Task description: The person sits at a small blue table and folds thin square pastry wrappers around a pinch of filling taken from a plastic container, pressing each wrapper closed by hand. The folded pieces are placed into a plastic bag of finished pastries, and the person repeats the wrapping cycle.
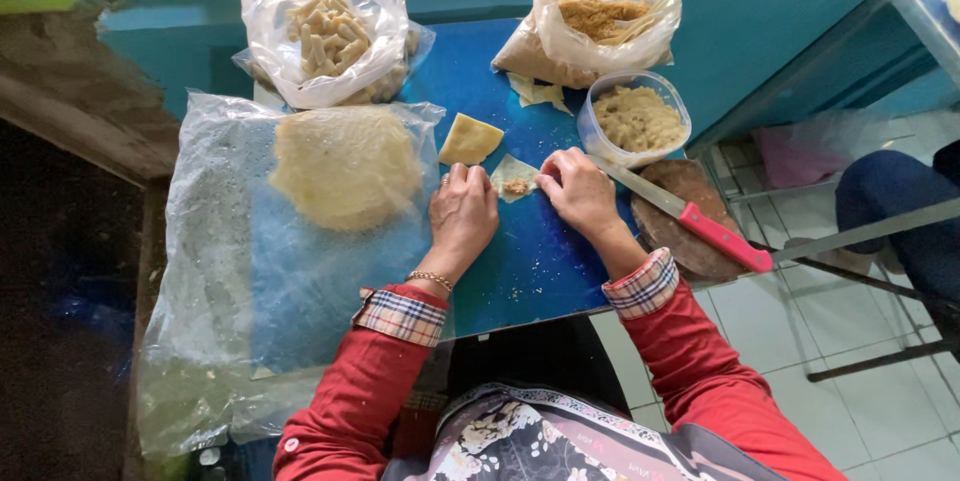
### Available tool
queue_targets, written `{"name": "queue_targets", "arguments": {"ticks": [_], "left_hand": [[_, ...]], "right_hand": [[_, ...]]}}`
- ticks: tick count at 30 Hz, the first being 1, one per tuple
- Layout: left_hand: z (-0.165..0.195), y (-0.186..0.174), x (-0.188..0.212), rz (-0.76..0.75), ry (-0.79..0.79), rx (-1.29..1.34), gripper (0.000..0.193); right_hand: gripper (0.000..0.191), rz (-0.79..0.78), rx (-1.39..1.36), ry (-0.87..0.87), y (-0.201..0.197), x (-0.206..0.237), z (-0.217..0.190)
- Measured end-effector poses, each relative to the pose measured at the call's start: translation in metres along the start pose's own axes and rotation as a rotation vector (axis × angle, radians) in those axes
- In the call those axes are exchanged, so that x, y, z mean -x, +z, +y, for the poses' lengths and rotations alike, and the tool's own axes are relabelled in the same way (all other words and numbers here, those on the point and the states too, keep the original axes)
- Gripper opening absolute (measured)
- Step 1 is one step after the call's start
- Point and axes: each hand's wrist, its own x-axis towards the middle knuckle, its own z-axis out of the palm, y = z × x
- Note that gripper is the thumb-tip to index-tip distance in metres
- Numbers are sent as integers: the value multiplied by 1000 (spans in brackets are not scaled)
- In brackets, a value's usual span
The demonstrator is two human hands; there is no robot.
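- Between the two hands, small wrapper piece (514, 179) partly covered by fingertips of left hand (463, 211) and right hand (578, 191); filling on it too small to tell.
- Right of the grip, knife (688, 213) blade root hidden under the right hand.
- Beyond the grip, lower bag under the bag of rolled pieces (325, 36) mostly hidden.
- Far right, seated person's leg (890, 191) cut off by the edge.
- Left of the grip, plastic sheet (215, 291) running out of view at the bottom.

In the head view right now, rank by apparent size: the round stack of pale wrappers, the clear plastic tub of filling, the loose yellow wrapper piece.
1. Round stack of pale wrappers
2. Clear plastic tub of filling
3. Loose yellow wrapper piece

All lie on one table, so nearness hardly skews this.
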Motion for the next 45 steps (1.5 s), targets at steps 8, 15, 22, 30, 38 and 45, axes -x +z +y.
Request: {"name": "queue_targets", "arguments": {"ticks": [8, 15, 22, 30, 38, 45], "left_hand": [[1, -1, -3, 39, -11, 233, 12], [7, -6, -2, 52, 193, 217, 10], [6, -4, 0, 6, 304, 114, 11], [-9, 13, -7, 27, 370, 50, 9], [-16, 14, -19, -29, 234, 261, 10], [-18, 18, -34, -107, 57, 229, 11]], "right_hand": [[18, -22, -229, 67, 4, -5, -3], [15, -45, -362, 7, 2, 1, -6], [26, -166, -333, -51, -3, 2, -5], [25, -4, -75, -419, -2, 4, -10], [9, -31, -95, -371, 16, -11, 1], [11, -383, -472, -35, 24, -49, 22]]}}
